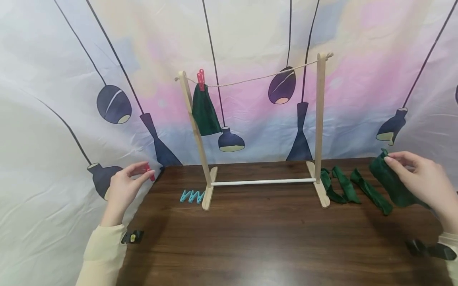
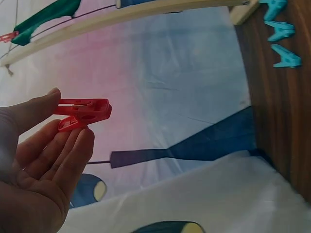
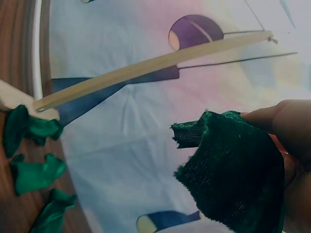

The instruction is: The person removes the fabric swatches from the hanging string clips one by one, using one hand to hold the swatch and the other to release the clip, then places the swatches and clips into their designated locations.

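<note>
Between thumb and fingers, my left hand [image 1: 123,188] pinches a red clothespin [image 2: 86,111], held in the air left of the wooden rack. My right hand [image 1: 422,178] grips a green cloth piece [image 3: 233,170] by its upper edge, to the right of the rack; the cloth hangs down over the table's right side. On the rack's string [image 1: 247,82], near the left post, another red clothespin [image 1: 201,80] holds up a hanging green cloth [image 1: 205,113]. Several blue clothespins [image 1: 192,196] lie by the rack's left foot.
The wooden rack [image 1: 321,119] stands at the table's back, its white bar [image 1: 262,182] running low between the posts. Several crumpled green cloths [image 1: 372,192] lie right of its right foot. A patterned curtain [image 1: 247,35] hangs behind the brown table [image 1: 250,238].
</note>
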Tool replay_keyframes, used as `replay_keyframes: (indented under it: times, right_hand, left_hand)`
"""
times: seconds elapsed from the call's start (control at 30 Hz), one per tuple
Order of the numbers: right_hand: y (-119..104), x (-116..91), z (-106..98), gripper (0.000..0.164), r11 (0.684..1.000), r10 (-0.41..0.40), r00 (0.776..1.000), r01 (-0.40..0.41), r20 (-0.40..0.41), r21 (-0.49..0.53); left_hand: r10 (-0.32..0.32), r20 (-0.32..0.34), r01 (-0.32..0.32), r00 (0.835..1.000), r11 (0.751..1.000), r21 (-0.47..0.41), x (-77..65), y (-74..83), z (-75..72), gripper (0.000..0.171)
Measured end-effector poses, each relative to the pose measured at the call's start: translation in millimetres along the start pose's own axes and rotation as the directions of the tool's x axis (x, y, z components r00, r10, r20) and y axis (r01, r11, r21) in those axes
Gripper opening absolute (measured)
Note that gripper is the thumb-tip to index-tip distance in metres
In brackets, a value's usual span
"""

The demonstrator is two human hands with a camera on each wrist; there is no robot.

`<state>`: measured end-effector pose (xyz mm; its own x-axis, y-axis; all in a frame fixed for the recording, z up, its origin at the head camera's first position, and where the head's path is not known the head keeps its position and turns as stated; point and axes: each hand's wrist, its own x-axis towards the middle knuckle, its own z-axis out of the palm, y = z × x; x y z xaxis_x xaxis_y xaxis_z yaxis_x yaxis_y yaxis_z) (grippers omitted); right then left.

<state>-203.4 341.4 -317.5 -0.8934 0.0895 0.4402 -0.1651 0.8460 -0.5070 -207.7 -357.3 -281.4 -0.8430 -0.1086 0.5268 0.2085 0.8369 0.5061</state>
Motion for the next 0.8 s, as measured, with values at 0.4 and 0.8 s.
replay_keyframes:
  times: [0.4, 0.8]
  right_hand:
    - [35, -24, 31, 0.044, 1.000, 0.023, 0.998, -0.023, 0.058, -0.010]
    - [63, -44, 58, 0.046, 0.998, 0.066, 0.988, -0.066, 0.142, -0.010]
  left_hand:
    - [-0.061, 0.072, 0.063, 0.996, 0.998, -0.026, -15.8, -19.7, 18.1, 0.047]
    - [-0.073, 0.162, 0.075, 0.984, 0.997, -0.002, -26.9, -46.9, 43.8, 0.044]
